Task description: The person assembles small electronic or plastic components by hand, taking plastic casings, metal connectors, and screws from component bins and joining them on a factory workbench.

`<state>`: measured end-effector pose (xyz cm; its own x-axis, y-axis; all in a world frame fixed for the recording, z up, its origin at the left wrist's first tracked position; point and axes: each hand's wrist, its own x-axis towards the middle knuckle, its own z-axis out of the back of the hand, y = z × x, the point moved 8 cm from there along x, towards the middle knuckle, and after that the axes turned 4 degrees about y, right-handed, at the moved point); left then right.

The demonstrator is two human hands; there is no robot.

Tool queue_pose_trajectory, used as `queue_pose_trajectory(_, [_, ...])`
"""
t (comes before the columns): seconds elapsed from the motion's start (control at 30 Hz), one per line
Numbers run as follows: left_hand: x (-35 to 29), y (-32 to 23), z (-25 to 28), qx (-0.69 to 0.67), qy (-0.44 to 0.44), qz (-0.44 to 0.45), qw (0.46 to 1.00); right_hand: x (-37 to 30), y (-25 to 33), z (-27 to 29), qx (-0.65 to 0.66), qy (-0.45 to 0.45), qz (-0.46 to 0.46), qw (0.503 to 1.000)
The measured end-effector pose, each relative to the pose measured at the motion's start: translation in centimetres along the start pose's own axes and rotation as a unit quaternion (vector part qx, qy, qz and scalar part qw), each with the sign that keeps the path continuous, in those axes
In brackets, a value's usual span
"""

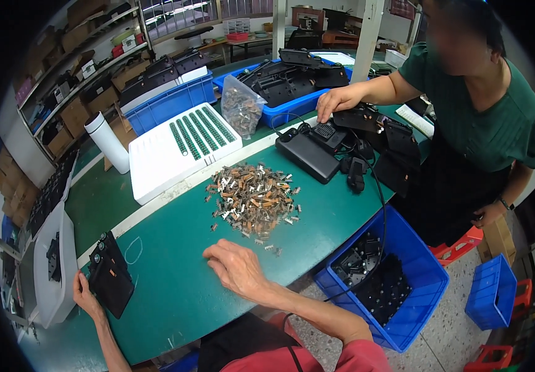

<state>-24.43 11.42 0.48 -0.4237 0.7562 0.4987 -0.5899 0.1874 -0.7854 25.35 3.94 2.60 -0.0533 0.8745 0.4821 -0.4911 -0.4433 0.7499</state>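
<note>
At the left, my left hand (86,296) grips the near-left edge of a black plastic panel (115,282). The panel stands tilted over the green table and carries round metal parts along its upper edge and a small orange piece. My right hand (237,268) is above the table near the middle, its fingers bent and drawn together; whether something small is in them is hidden. Just beyond it lies a loose pile of small metal clips (255,198), brownish and silver, with several strays at its near side.
A white foam tray (146,161) holds rows of green round parts. Beside it stand a bag of clips (241,108) and a blue bin (304,105) of black parts. A co-worker's hand (340,101) touches black devices. Another blue bin (428,297) stands below the table edge; a cable hangs over it.
</note>
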Motion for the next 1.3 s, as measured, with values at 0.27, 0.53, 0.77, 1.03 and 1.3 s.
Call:
queue_pose_trajectory(0.27, [0.2,0.3,0.0,0.000,0.003,0.004,1.000,-0.1,0.3,0.1,-0.005,-0.002,0.008,1.000])
queue_pose_trajectory(0.53, [0.3,1.0,0.1,-0.005,0.000,0.012,1.000,-0.2,0.3,0.2,-0.001,-0.008,0.011,1.000])
queue_pose_trajectory(0.77, [0.5,1.3,0.1,-0.013,0.001,0.020,1.000,-0.2,0.3,0.1,-0.008,-0.008,0.011,1.000])
queue_pose_trajectory(1.03, [0.3,1.5,-0.1,-0.023,0.003,0.029,0.999,-0.3,0.5,0.4,-0.003,-0.016,0.018,1.000])
queue_pose_trajectory(1.3, [-0.1,1.2,-0.1,-0.032,-0.018,0.034,0.999,0.4,1.1,0.9,0.044,0.043,-0.020,0.998])
